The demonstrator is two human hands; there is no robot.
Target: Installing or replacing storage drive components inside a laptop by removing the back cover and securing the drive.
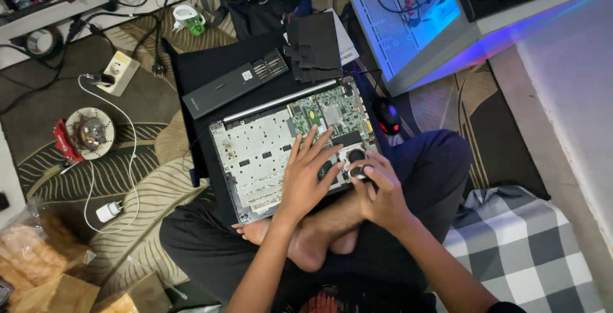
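Observation:
An opened laptop base (pixel 255 153) lies on my crossed legs, its silver inner frame and green circuit board (pixel 325 112) exposed. My left hand (pixel 306 176) rests flat on the frame with fingers spread, touching the area beside the black fan (pixel 332 169). My right hand (pixel 380 192) is curled at the lower right corner of the laptop, fingers pinched on a small dark and silver part (pixel 357 171); what it is I cannot tell.
A black battery pack (pixel 233 86) and black foam pieces (pixel 313 48) lie behind the laptop. A mouse (pixel 386 115) sits right, a lit computer case (pixel 415 26) beyond. Left: power strip (pixel 118 70), white charger cable (pixel 108 211), a round dish of small parts (pixel 90 133). Checked cloth (pixel 523 249) at right.

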